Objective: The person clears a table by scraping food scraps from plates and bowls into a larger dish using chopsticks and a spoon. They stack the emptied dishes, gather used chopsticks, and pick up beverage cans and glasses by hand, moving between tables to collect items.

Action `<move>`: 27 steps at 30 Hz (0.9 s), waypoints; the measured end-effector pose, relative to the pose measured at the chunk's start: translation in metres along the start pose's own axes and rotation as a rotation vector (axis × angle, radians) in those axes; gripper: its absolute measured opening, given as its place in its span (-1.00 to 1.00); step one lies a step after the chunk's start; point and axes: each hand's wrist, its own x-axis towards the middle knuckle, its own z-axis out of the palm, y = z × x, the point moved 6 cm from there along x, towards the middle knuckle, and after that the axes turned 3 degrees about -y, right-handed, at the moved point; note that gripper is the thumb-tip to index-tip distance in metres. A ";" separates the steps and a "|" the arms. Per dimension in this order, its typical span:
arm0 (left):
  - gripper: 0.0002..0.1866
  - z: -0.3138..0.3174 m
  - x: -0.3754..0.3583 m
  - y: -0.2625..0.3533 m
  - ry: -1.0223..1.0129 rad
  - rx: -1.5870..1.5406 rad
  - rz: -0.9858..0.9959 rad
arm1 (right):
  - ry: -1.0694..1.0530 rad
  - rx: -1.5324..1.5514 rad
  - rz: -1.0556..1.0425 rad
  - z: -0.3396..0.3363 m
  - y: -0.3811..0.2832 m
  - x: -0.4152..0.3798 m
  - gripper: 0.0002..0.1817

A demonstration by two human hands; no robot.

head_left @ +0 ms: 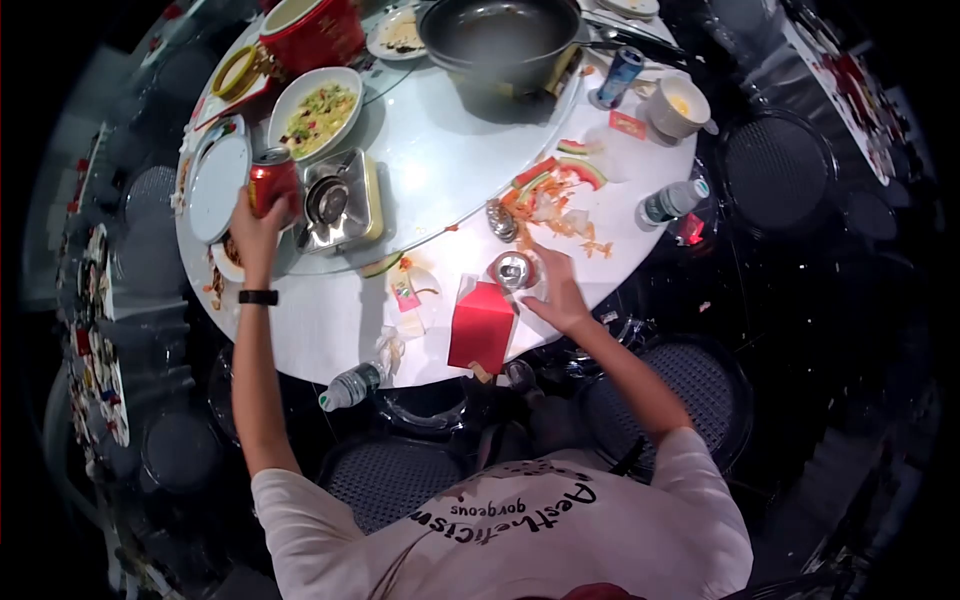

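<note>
Red can (272, 180) sits gripped in the left hand (256, 225), beside a small stove (338, 200) on the table (440, 170), while the right hand (556, 292) wraps a silver can (514, 270) near a red box (482, 325), both upright, likely against spills.

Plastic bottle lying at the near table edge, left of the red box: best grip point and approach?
Judging by its pose, grip the plastic bottle across the middle of its body, coming from above. It lies on its side at the table rim, cap end pointing left, so the round barrel is exposed on top. The red box sits to its right, apart, leaving room for fingers.
</note>
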 end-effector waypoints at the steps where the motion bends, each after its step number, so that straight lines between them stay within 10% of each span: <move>1: -0.65 0.017 -0.008 0.015 -0.024 -0.179 -0.031 | 0.012 -0.016 -0.031 0.006 -0.010 0.011 -0.34; 13: -0.57 0.242 -0.164 0.289 -0.386 -1.123 -0.245 | 0.726 -0.067 0.144 -0.120 0.088 0.029 -0.39; 23: -0.53 0.357 -0.172 0.335 -0.272 -0.812 -0.182 | 0.623 0.052 0.253 -0.115 0.128 0.022 -0.25; 27: -0.17 0.353 -0.178 0.327 -0.318 -0.820 -0.125 | 0.541 0.080 0.306 -0.104 0.121 0.017 -0.30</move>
